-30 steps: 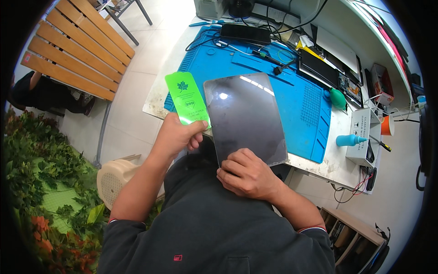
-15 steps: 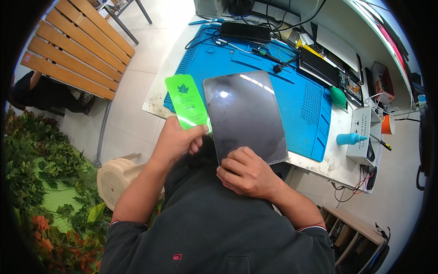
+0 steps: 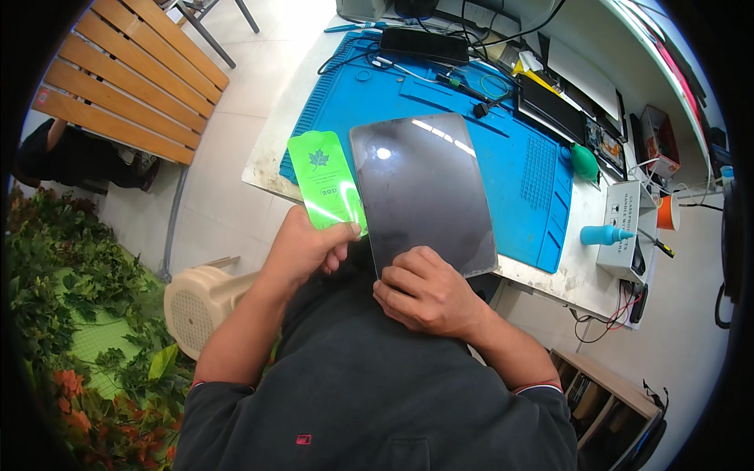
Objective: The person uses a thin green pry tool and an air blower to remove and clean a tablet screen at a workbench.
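Note:
Between the thumb and fingers of my left hand is the lower end of a bright green, thin card-like sheet, shaped like a phone with a small notch at its top and a leaf print. Its right edge lies against or very near the left edge of a dark tablet. Closed round the tablet's lower edge, my right hand grips it with bent fingers. The tablet's dark glass reflects a lamp and looks smudged, with a rough patch at its lower right corner. Its far part overlaps the blue work mat.
The mat covers much of a white bench. Cables, a black box-like device and opened devices crowd its back. On the right stand a green blower bulb, a blue bottle and a white carton. A beige stool is at left.
The green sheet has tilted slightly and shifted a little downward against the tablet's left side. The tablet has barely moved, and both hands keep their grips.

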The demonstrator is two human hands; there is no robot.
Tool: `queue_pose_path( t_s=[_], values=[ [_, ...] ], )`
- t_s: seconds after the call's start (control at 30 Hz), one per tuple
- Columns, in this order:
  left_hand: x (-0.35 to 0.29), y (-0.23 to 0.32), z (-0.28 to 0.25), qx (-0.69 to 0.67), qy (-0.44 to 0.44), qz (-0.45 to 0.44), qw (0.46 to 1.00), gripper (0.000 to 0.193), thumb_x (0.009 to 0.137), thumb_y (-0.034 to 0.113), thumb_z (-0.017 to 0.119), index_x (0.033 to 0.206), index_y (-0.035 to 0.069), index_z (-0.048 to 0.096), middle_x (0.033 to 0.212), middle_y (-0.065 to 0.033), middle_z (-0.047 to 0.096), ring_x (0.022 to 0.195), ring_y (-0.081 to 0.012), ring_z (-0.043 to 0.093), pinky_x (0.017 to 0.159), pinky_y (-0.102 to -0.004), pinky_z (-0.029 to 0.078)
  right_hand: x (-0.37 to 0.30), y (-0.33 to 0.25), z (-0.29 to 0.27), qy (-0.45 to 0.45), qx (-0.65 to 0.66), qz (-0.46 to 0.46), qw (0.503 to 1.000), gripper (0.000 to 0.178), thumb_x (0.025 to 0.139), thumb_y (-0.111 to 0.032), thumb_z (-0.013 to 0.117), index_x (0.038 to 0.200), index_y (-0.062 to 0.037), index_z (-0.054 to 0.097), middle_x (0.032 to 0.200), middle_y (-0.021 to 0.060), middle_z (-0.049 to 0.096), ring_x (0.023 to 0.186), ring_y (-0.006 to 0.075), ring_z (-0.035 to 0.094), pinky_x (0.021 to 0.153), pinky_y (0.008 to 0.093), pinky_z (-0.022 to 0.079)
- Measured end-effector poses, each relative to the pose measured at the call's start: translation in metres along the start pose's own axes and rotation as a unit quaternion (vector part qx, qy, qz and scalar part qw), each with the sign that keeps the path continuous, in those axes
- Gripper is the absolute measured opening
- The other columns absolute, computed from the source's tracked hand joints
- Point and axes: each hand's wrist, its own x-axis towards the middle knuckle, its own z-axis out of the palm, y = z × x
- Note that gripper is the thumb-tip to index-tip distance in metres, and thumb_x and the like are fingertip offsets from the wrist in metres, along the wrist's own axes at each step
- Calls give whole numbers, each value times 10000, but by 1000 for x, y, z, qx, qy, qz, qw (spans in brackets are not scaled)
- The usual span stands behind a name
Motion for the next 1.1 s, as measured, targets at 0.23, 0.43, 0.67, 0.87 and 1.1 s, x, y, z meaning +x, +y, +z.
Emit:
queue_pose_path(
  t_s=[0.23, 0.43, 0.67, 0.87, 1.1],
  values=[
    [-8, -3, 3, -5, -6, -2, 1000, 150, 937, 118, 833, 987, 1, 753, 677, -34, 675, 483, -99, 591, 428, -248, 448, 0, 0, 0, 0, -6, -1, 1000, 253, 822, -111, 833, 1031, -15, 729, 1029, 79, 667, 998, 259, 666, 894, 411, 539],
    [-17, -7, 8, -16, -26, 1, 1000, 162, 938, 111, 830, 1008, -7, 745, 722, -41, 688, 519, -98, 601, 435, -247, 456, -1, 0, 1, 27, -3, -2, 1000, 280, 783, -47, 913, 1005, -27, 742, 996, 73, 682, 935, 258, 681, 776, 397, 532],
    [-22, -17, 9, -39, -28, 4, 999, 155, 948, 99, 824, 1021, -8, 739, 775, -46, 709, 543, -87, 608, 440, -234, 463, -4, -1, 2, 33, -12, -4, 999, 241, 812, -72, 877, 1007, -20, 744, 995, 78, 680, 942, 262, 677, 798, 404, 536],
    [-26, -19, 8, -28, -48, -22, 998, 160, 952, 99, 830, 1030, -7, 739, 817, -49, 727, 566, -82, 620, 444, -227, 467, -8, 0, 3, 25, -16, -6, 1000, 220, 833, -96, 833, 1015, -8, 745, 1009, 87, 678, 971, 270, 676, 838, 409, 546],
    [-33, -19, 10, -36, -53, -29, 997, 234, 960, 157, 852, 1091, 4, 733, 812, -63, 729, 581, -118, 658, 486, -254, 513, -8, -1, 0, 37, -12, 6, 999, 270, 819, -105, 907, 1029, -23, 759, 1011, 74, 685, 949, 267, 682, 810, 408, 551]
  ],
)
